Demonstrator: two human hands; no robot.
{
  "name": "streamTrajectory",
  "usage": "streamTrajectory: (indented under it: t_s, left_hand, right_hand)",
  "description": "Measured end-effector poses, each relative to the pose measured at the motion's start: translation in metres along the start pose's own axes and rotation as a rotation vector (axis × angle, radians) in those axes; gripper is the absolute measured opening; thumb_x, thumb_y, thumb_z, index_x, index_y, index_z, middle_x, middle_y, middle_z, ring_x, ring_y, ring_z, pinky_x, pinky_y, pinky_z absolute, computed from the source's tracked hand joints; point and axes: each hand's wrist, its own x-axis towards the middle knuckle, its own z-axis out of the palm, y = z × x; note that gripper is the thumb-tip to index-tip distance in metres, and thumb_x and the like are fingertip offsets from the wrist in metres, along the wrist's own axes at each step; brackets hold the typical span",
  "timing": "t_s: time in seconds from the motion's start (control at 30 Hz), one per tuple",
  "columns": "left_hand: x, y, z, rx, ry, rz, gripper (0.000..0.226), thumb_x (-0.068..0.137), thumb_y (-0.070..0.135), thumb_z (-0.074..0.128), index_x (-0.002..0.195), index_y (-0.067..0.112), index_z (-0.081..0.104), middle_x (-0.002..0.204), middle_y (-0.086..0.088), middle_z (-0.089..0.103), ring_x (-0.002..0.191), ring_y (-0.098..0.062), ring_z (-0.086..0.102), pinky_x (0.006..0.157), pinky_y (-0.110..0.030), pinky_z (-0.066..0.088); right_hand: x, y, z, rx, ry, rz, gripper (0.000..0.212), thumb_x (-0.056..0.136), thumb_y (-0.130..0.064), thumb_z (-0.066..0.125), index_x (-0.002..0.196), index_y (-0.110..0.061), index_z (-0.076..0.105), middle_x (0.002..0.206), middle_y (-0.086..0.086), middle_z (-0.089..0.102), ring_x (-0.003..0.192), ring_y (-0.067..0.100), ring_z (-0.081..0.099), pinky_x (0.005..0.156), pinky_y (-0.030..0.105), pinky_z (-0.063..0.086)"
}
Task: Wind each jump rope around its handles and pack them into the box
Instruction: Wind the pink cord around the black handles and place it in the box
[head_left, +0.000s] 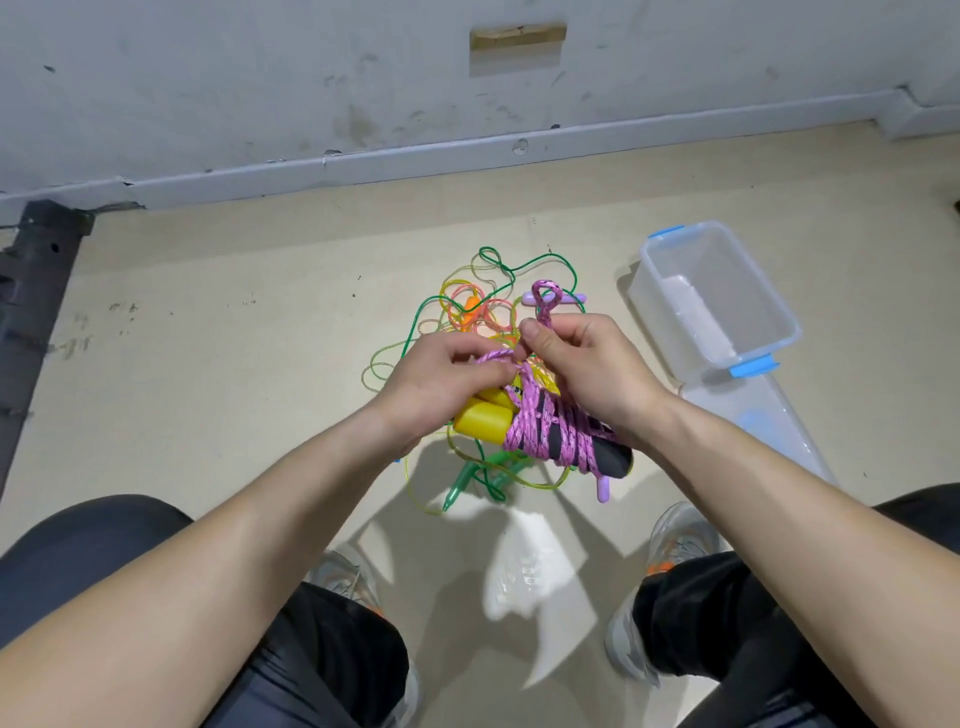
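We hold the purple rope (540, 431), wound round its paired handles (480, 423), at centre above the floor. Our left hand (441, 374) pinches a strand at the bundle's 11 o'clock end, and our right hand (592, 364) pinches the end loop (548, 301) at 12. We should tuck that loop under a taut turn. Our fingers hide the crossing. The tangled ropes (467, 306) beneath are hard to count. The box (727, 270) sits at 2 o'clock.
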Motion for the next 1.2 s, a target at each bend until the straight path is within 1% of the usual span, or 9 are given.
streamTrajectory:
  t_s: [0.1, 0.23, 0.3, 0.4, 0.53, 0.7, 0.87, 1.03, 1.2]
  left_hand:
    - [0.003, -0.009, 0.002, 0.056, 0.118, -0.033, 0.003, 0.086, 0.012, 0.075, 0.086, 0.015, 0.077, 0.080, -0.007, 0.075, 0.069, -0.018, 0.066, 0.071, -0.033, 0.052]
    - [0.008, -0.018, 0.003, 0.168, 0.171, -0.064, 0.008, 0.095, 0.024, 0.068, 0.094, 0.017, 0.073, 0.088, -0.006, 0.076, 0.081, -0.023, 0.070, 0.085, -0.044, 0.059]
    - [0.006, -0.019, 0.004, 0.375, 0.182, -0.031, 0.018, 0.100, 0.031, 0.060, 0.106, 0.016, 0.069, 0.100, -0.003, 0.071, 0.096, -0.024, 0.066, 0.090, -0.041, 0.054]
    - [0.001, -0.012, 0.007, 0.595, 0.153, 0.015, 0.021, 0.103, 0.037, 0.051, 0.106, 0.018, 0.061, 0.099, 0.000, 0.063, 0.096, -0.021, 0.056, 0.080, -0.032, 0.043]
    - [0.004, -0.008, -0.001, 0.269, -0.011, -0.086, 0.029, 0.101, 0.028, 0.058, 0.075, 0.018, 0.057, 0.063, 0.007, 0.058, 0.061, -0.013, 0.055, 0.062, -0.028, 0.043]
    - [0.004, 0.002, -0.015, -0.223, -0.200, -0.433, 0.008, 0.096, 0.012, 0.059, 0.099, 0.011, 0.066, 0.085, -0.010, 0.069, 0.073, -0.019, 0.067, 0.082, -0.039, 0.061]
    - [0.004, 0.000, -0.021, -0.250, -0.315, -0.553, 0.013, 0.097, 0.017, 0.054, 0.092, 0.012, 0.065, 0.082, -0.009, 0.071, 0.069, -0.023, 0.069, 0.077, -0.041, 0.060]
    - [0.005, 0.001, -0.023, -0.259, -0.315, -0.586, 0.020, 0.093, 0.022, 0.053, 0.098, 0.009, 0.068, 0.100, -0.014, 0.072, 0.087, -0.030, 0.070, 0.090, -0.048, 0.056]
    - [0.002, 0.001, -0.018, -0.226, -0.298, -0.585, 0.023, 0.096, 0.022, 0.051, 0.091, 0.010, 0.070, 0.092, -0.013, 0.073, 0.079, -0.027, 0.071, 0.088, -0.049, 0.056]
  right_hand:
    - [0.002, 0.000, -0.001, -0.020, 0.077, 0.043, 0.042, 0.085, -0.061, 0.060, 0.080, -0.021, 0.073, 0.058, -0.005, 0.053, 0.053, 0.000, 0.046, 0.058, 0.035, 0.036]
    - [0.006, -0.008, -0.003, 0.004, 0.075, 0.140, 0.032, 0.073, -0.054, 0.063, 0.079, -0.023, 0.071, 0.060, -0.011, 0.042, 0.050, 0.009, 0.038, 0.059, 0.036, 0.033]
    - [0.005, -0.013, -0.002, 0.088, 0.001, 0.163, 0.035, 0.080, -0.051, 0.054, 0.076, -0.020, 0.070, 0.058, -0.017, 0.045, 0.049, 0.004, 0.039, 0.057, 0.029, 0.033]
    - [-0.002, -0.015, -0.002, -0.213, -0.057, -0.010, 0.051, 0.102, -0.055, 0.039, 0.078, -0.013, 0.055, 0.059, -0.015, 0.044, 0.056, 0.007, 0.036, 0.062, 0.034, 0.033]
    - [-0.008, -0.011, -0.001, -0.509, -0.145, -0.221, 0.045, 0.107, -0.042, 0.040, 0.069, -0.018, 0.040, 0.062, -0.005, 0.039, 0.061, 0.013, 0.036, 0.064, 0.039, 0.035]
    - [-0.008, -0.008, -0.002, -0.533, -0.269, -0.222, 0.046, 0.100, -0.034, 0.052, 0.062, -0.014, 0.037, 0.055, -0.006, 0.035, 0.056, 0.012, 0.033, 0.055, 0.031, 0.029]
    - [-0.011, -0.013, -0.006, -0.471, -0.342, -0.190, 0.035, 0.082, -0.025, 0.052, 0.052, -0.020, 0.034, 0.051, -0.007, 0.029, 0.051, 0.009, 0.030, 0.052, 0.025, 0.024]
    - [-0.015, -0.015, -0.007, -0.546, -0.307, -0.258, 0.034, 0.076, -0.027, 0.052, 0.054, -0.015, 0.028, 0.053, -0.002, 0.022, 0.054, 0.013, 0.024, 0.052, 0.032, 0.023]
    - [-0.015, -0.013, -0.008, -0.592, -0.381, -0.242, 0.035, 0.070, -0.041, 0.045, 0.055, -0.014, 0.030, 0.054, -0.001, 0.026, 0.054, 0.012, 0.026, 0.054, 0.038, 0.028]
